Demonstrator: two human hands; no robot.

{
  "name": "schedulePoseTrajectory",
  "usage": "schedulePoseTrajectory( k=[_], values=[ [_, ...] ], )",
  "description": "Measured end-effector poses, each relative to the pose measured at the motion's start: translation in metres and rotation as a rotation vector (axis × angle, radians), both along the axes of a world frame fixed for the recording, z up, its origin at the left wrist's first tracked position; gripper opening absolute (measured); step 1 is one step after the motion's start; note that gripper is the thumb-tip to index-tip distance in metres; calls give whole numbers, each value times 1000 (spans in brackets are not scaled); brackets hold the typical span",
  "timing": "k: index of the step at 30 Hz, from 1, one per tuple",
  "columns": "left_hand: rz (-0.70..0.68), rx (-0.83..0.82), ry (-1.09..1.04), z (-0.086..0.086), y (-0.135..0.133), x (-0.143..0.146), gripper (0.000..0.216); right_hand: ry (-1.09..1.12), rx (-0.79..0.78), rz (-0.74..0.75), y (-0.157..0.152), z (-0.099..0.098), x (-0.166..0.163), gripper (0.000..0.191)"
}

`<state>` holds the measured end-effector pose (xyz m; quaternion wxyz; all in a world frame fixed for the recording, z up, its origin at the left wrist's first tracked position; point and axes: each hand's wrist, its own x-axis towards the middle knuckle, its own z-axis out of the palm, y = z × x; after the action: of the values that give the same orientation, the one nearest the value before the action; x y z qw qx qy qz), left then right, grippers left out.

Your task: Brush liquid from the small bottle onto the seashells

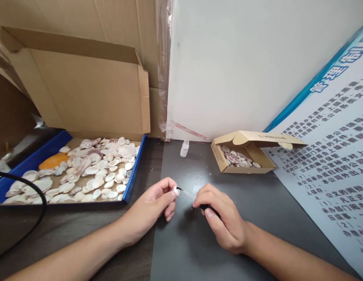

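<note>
Between the thumb and fingers of my left hand [158, 201] is a small white shell [177, 191], mostly covered by the fingertips. My right hand [219, 218] grips the black handle of a small brush [185, 192]. Its thin pale stem points left, and the dark tip meets the shell or lies just over it. Beyond both hands stands a small clear bottle [184, 149] with whitish contents and no cap on it.
At left, an open blue-edged cardboard box [135, 168] holds many shells and one orange shell [54, 160]. A smaller open carton [246, 169] with shells stands at right. A black cable [42, 195] loops at far left. A printed poster [324, 175] leans at right.
</note>
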<state>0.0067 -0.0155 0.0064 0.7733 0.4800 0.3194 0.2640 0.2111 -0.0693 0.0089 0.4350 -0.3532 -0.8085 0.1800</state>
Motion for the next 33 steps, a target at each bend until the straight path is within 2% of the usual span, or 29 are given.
schedulePoseTrajectory(
  k=[5,13,18,22,26,30,33],
  values=[
    [18,-33,-11,3,-2,1,22,-18,-27,-43,0,1,0,22],
    [-2,-27,-26,1,0,-1,17,-19,23,45,0,2,-1,26],
    [-20,11,-8,-2,0,-2,20,-34,10,-40,0,2,-1,23],
    [-32,30,-1,-3,0,-2,22,-35,24,9,-1,3,-1,24],
    [-44,38,3,-2,0,-2,22,-22,13,-42,-1,3,-1,23],
    [-38,35,4,-2,0,-2,22,-28,32,3,-1,2,-1,23],
    [-38,42,4,-2,0,-2,20,-26,13,-54,-1,2,-1,22]
  ],
)
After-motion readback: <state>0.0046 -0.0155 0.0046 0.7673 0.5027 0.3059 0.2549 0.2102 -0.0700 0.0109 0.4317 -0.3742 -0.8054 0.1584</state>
